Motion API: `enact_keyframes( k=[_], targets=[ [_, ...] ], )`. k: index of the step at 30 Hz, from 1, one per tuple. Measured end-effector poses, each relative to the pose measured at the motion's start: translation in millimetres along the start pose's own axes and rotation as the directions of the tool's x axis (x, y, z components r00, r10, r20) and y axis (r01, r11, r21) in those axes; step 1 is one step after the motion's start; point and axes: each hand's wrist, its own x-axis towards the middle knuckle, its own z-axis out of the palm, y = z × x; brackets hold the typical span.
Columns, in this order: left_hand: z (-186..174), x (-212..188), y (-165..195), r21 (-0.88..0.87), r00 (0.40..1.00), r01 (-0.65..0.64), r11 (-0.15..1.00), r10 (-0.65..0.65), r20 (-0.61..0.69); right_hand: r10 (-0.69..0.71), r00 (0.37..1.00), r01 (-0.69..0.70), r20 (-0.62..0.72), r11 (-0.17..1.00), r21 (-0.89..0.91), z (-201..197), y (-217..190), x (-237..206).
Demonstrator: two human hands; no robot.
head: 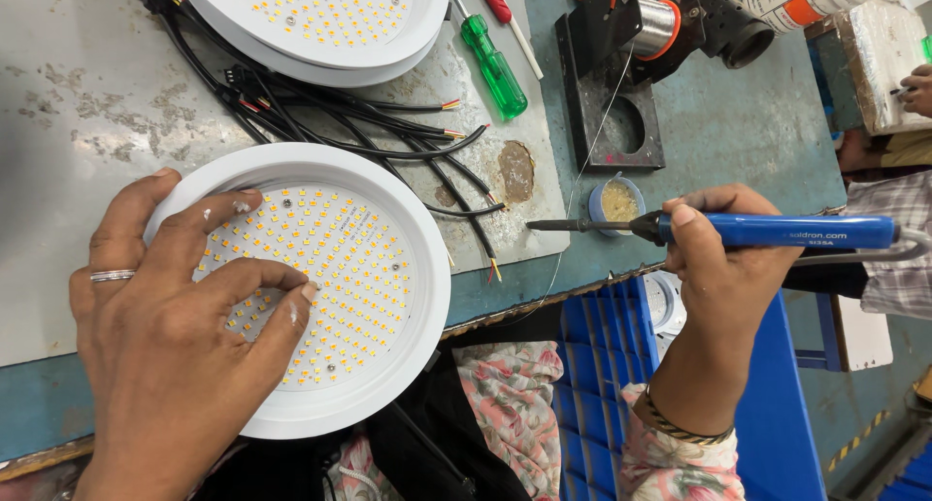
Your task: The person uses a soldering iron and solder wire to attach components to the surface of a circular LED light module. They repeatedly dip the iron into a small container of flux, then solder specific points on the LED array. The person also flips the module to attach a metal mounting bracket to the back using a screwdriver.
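Left hand [180, 336] spread flat on round white lamp [320, 287], fingertips pressing dotted yellow chip board; lamp lies at front edge of scuffed grey worktop [58, 122]. Right hand [723, 268] wrapped around blue-handled soldering iron [738, 230], dark metal tip level, near small flux pot [617, 202]. Black wires [388, 137] tangled behind lamp.

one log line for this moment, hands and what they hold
left hand: resting on round LED panel | right hand: gripping blue soldering iron, tip beside flux pot
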Motion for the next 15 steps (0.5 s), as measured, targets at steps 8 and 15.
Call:
enact_keyframes(
  k=[8, 15],
  targets=[
    [0.7, -0.9, -1.8, -0.003, 1.0, -0.001, 1.0, 0.001, 0.005, -0.01, 1.0, 0.01, 0.01, 1.0, 0.006, 1.1, -1.4, -0.3],
    [1.0, -1.0, -2.6, -0.002, 1.0, -0.004, 1.0, 0.004, 0.007, -0.01, 1.0, 0.01, -0.006, 1.0, 0.024, 0.0, 1.2, -1.0]
  ],
)
